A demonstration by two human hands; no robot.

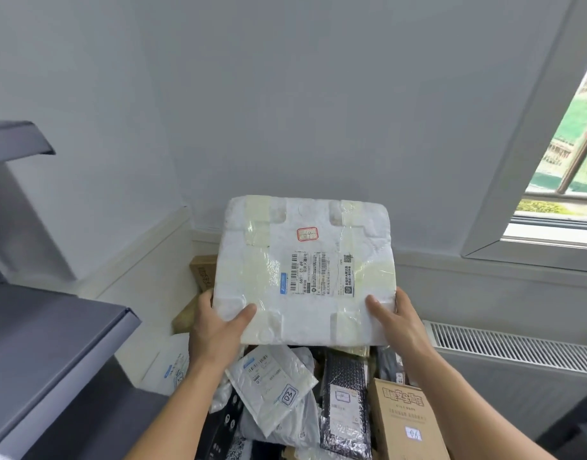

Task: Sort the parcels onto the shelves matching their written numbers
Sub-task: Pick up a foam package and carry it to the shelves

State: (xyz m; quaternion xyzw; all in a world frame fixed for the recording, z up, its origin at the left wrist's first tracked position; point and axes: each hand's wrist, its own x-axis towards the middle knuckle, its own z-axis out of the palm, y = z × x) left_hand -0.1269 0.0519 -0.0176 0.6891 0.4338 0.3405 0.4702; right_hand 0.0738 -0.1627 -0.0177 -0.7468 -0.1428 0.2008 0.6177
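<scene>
A white foam box parcel [305, 270], taped and carrying a shipping label and a small red-framed sticker with a handwritten number, is held up in front of me, above the pile. My left hand [215, 327] grips its lower left corner, thumb on top. My right hand [396, 322] grips the lower right corner the same way. Below lies a pile of parcels: a white mailer marked 03 [269, 386], a black bubble-wrap parcel [343, 403], and a brown carton marked 06 [406, 423].
Grey metal shelves [53, 343] stand at the left, with another shelf edge [16, 141] higher up. A white radiator [518, 350] runs along the right wall under a window [571, 144]. A brown carton [202, 273] sits behind the foam box.
</scene>
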